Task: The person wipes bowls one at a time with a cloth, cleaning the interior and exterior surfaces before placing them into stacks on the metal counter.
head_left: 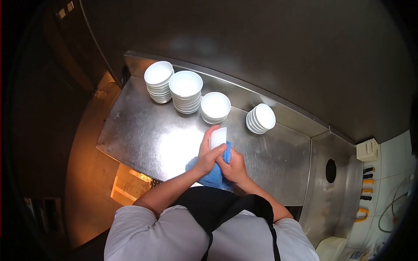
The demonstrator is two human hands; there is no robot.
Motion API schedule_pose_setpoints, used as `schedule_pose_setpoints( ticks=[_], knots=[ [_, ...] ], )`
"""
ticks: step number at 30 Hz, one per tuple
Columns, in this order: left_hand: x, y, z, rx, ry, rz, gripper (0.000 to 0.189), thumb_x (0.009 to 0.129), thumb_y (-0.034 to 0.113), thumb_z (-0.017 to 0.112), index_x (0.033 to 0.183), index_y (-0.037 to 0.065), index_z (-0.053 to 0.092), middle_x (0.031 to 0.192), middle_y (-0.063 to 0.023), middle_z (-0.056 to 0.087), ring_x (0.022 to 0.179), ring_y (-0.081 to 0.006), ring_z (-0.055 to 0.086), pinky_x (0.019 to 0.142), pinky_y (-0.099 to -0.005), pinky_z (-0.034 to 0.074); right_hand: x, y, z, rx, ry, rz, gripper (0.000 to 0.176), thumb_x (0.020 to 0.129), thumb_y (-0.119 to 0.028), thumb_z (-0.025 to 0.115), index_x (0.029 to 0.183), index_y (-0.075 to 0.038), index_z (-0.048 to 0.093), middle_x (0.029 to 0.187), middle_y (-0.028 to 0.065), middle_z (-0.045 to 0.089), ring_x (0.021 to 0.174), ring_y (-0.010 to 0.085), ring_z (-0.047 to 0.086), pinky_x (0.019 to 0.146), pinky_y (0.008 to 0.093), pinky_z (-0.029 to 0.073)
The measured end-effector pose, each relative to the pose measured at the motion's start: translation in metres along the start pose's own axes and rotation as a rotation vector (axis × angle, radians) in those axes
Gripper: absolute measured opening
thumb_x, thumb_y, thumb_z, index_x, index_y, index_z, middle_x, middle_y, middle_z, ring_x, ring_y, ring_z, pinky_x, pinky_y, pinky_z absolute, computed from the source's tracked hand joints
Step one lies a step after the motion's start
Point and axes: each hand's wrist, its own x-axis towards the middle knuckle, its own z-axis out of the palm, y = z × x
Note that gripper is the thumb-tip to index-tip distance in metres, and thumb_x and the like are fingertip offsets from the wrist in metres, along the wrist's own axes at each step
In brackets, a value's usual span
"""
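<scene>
Over the steel counter (143, 126), a white bowl (218, 138) is turned on its side in my left hand (210, 155), whose fingers and thumb close round it. My right hand (234, 166) grips a blue cloth (212, 177) pressed to the bowl's near side. The cloth hangs down below both hands, and the bowl's inside is mostly hidden. Just beyond my hands stands a short stack of white bowls (216, 105). Two taller stacks, a middle one (186, 85) and a far-left one (159, 74), are beside it.
Another leaning bowl stack (264, 117) stands to the right, near the raised back edge. Further right, a steel panel has a dark round hole (331, 170). Black- and yellow-handled tools (368, 182) hang on the tiled wall below a cream-coloured block (368, 150).
</scene>
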Motion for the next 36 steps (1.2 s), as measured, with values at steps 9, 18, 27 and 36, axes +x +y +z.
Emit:
schedule_pose_setpoints(
  ticks=[9,18,27,36],
  knots=[
    [0.030,0.011,-0.026,-0.615,-0.058,-0.747,0.052,0.099,0.050,0.042,0.125,0.008,0.058,0.118,-0.0135,0.065,0.109,-0.0274,0.063,0.094,-0.0450,0.052,0.016,0.008,-0.042,-0.320,-0.133,-0.634,0.027,0.072,-0.016,0.079,0.093,-0.004,0.066,0.090,0.0108,0.065,0.087,0.0307,0.063,0.092,0.0471,0.049],
    [0.034,0.018,-0.020,-0.451,-0.171,-0.733,0.058,0.100,0.048,0.042,0.137,0.005,0.050,0.132,-0.0144,0.058,0.120,-0.0277,0.058,0.103,-0.0442,0.047,0.027,0.004,-0.043,-0.707,-0.347,-0.712,0.074,0.073,-0.055,0.073,0.120,0.001,0.059,0.126,0.0259,0.056,0.128,0.0453,0.046,0.113,0.0636,0.022],
    [0.026,0.008,-0.025,0.053,-0.024,-0.431,0.034,0.096,0.027,0.054,0.122,0.006,0.054,0.110,-0.0095,0.061,0.103,-0.0167,0.059,0.089,-0.0308,0.048,0.002,0.023,0.006,-0.328,-0.210,-0.277,0.051,0.083,-0.031,0.074,0.120,0.001,0.058,0.118,0.0249,0.061,0.117,0.0443,0.054,0.108,0.0556,0.035],
    [0.025,0.017,-0.020,-0.411,-0.098,-0.478,0.046,0.101,0.037,0.050,0.130,0.002,0.051,0.124,-0.0125,0.059,0.116,-0.0235,0.056,0.106,-0.0401,0.040,0.011,-0.001,-0.038,0.485,0.105,0.122,0.023,0.090,-0.018,0.070,0.103,0.000,0.066,0.090,0.0007,0.067,0.080,0.0085,0.060,0.074,0.0268,0.050]
  ],
)
